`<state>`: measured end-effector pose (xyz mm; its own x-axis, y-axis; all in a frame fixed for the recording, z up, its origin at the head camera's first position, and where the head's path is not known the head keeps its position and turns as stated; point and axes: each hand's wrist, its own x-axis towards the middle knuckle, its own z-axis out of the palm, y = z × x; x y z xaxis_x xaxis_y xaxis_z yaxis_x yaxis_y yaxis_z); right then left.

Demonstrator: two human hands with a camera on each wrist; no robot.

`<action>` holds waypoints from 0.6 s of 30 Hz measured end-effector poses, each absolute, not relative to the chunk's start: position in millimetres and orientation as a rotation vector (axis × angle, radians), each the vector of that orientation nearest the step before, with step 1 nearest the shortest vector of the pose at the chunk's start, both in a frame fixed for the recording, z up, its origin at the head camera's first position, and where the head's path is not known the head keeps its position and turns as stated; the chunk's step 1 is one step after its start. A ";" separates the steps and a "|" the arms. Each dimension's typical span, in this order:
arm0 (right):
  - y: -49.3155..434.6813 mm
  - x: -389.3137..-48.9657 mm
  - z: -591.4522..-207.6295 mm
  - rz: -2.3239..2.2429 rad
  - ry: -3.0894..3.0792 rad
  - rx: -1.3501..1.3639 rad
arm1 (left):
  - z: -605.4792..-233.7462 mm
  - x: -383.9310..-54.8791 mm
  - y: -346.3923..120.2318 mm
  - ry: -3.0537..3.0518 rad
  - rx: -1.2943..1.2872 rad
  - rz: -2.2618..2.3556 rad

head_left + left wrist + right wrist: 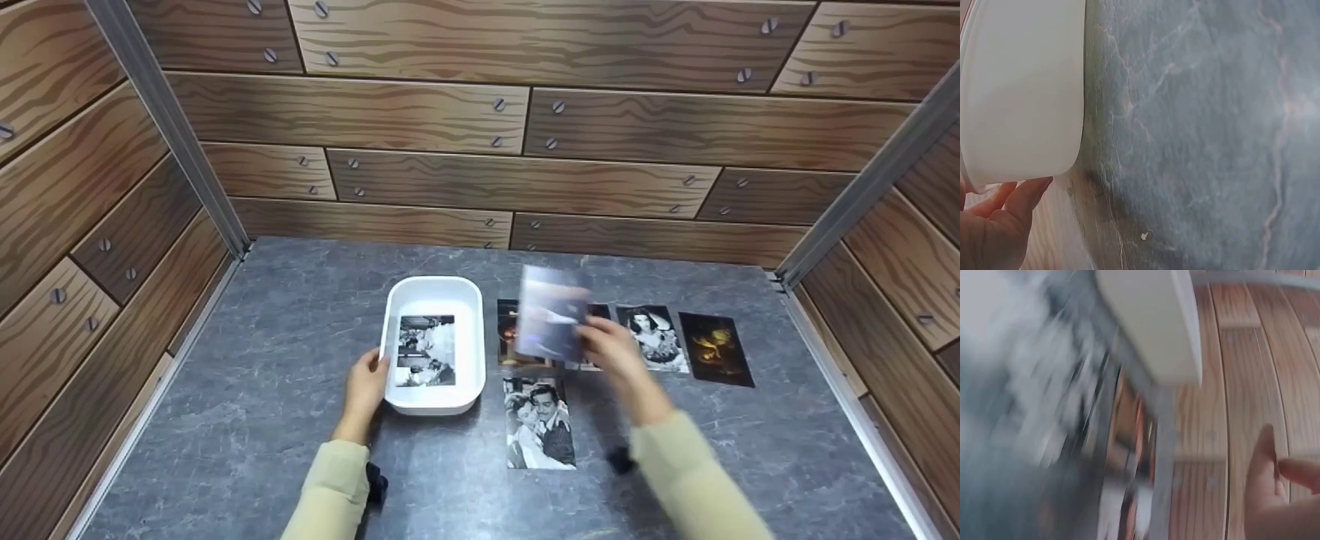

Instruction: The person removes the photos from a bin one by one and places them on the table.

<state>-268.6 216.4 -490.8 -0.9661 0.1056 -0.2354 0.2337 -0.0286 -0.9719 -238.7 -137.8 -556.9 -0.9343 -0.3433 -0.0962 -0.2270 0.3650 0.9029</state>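
My left hand grips the left wall of a white plastic tub; in the left wrist view its fingertips lie against the tub's outside. Inside the tub lies a black-and-white photo. My right hand pinches a blurred photo card by its right edge, raised over the row of photos to the tub's right. That card hides parts of a dark photo and another photo behind it. In the right wrist view, the thumb and fingers of the right hand come close together.
At the row's right end lie a black-and-white portrait and a dark golden picture. A black-and-white photo of a couple lies nearer on the grey marbled table. Wood-patterned walls enclose three sides.
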 end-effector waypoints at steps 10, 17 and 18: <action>332.8 -211.9 -526.9 -1.976 2.023 0.338 | -557.8 -239.5 -138.3 -2.517 0.520 -1.615; 351.6 -188.9 -552.4 -1.781 1.998 0.259 | -557.6 -240.4 -138.8 -2.520 0.515 -1.602; 351.3 -187.3 -555.1 -1.768 2.001 0.249 | -557.5 -240.3 -138.7 -2.518 0.511 -1.600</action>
<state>-187.3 351.3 -555.1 -0.8798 -0.1613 -0.4471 0.4238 0.1600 -0.8915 -240.3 -138.7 -557.5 -0.9365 -0.3407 -0.0826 -0.2194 0.3861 0.8960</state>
